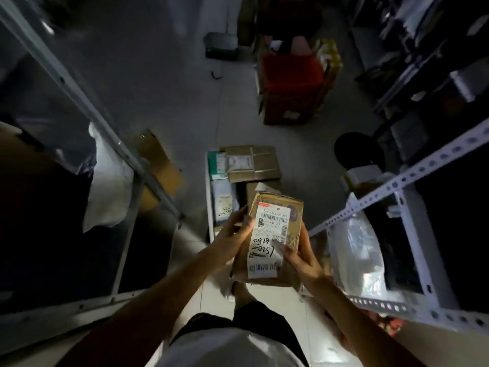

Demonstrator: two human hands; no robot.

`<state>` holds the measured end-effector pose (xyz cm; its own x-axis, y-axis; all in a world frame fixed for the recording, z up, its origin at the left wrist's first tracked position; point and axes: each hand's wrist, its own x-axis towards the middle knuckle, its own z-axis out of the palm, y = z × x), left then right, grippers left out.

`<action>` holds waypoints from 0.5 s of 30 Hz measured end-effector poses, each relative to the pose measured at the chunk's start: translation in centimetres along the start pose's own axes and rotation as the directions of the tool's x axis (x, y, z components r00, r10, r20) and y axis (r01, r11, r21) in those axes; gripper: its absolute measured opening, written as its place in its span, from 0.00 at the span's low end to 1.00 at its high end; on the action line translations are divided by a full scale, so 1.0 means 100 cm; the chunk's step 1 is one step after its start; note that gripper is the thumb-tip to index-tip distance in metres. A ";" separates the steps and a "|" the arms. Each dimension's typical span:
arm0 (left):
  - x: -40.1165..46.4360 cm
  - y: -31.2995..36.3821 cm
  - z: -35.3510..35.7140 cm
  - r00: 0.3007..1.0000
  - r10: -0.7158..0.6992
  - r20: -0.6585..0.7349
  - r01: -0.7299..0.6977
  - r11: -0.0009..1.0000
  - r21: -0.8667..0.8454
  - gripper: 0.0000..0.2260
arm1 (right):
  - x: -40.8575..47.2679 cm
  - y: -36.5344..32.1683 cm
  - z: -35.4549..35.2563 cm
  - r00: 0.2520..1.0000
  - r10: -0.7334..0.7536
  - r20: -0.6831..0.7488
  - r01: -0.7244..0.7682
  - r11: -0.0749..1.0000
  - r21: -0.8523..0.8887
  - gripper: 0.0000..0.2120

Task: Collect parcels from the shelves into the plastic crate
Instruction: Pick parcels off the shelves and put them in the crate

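Head view, dim aisle between two racks. Both hands grip one cardboard parcel (275, 234), white shipping label up with handwritten digits. Left hand (232, 234) curled round its left edge, thumb on the label; right hand (299, 258) wrapped round the lower right corner, thumb on the label's lower end. The parcel is held above the near end of the plastic crate (209, 197).

The crate sits on the pale tiled floor (172, 102), straight ahead of the feet. It already holds a taped brown box (254, 162), white mailers (223, 200) along the left wall, more cardboard beneath.

Left: metal shelf frame (127, 152), a white bag (108, 186) and a brown carton (158, 168) poking past its upright, close to the crate. Right: perforated shelf rail (397, 186) with plastic-wrapped packets (357, 250) just beside the right forearm.

Further up the aisle: a red carton stack (291, 88) and a grey bin (221, 45). Open floor lies between the crate and these.
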<state>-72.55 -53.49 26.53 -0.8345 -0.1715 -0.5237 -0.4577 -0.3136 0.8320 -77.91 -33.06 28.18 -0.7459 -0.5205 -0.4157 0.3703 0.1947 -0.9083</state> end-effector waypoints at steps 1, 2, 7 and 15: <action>0.012 0.000 -0.006 0.999 -0.026 -0.020 0.025 1.000 -0.009 0.30 | 0.020 -0.001 -0.001 0.999 0.024 0.029 -0.023 0.999 -0.032 0.33; 0.026 -0.001 -0.014 0.998 -0.053 -0.047 0.052 0.998 -0.021 0.28 | 0.041 0.001 0.000 0.997 0.063 0.041 -0.061 0.997 -0.055 0.37; 0.091 -0.004 -0.049 0.972 -0.147 -0.181 0.138 0.988 -0.062 0.14 | 0.141 0.033 0.007 0.958 0.270 0.095 -0.262 0.961 -0.088 0.43; 0.205 -0.085 -0.123 0.917 -0.276 -0.288 0.254 0.961 -0.111 0.13 | 0.278 0.125 0.027 0.893 0.384 0.235 -0.365 0.923 -0.122 0.45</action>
<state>-82.00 -65.87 6.44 -0.5506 -0.3402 -0.7623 -0.6176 -0.4484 0.6462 -92.48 -47.31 5.38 -0.3939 -0.5852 -0.7088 0.5464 0.4711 -0.6925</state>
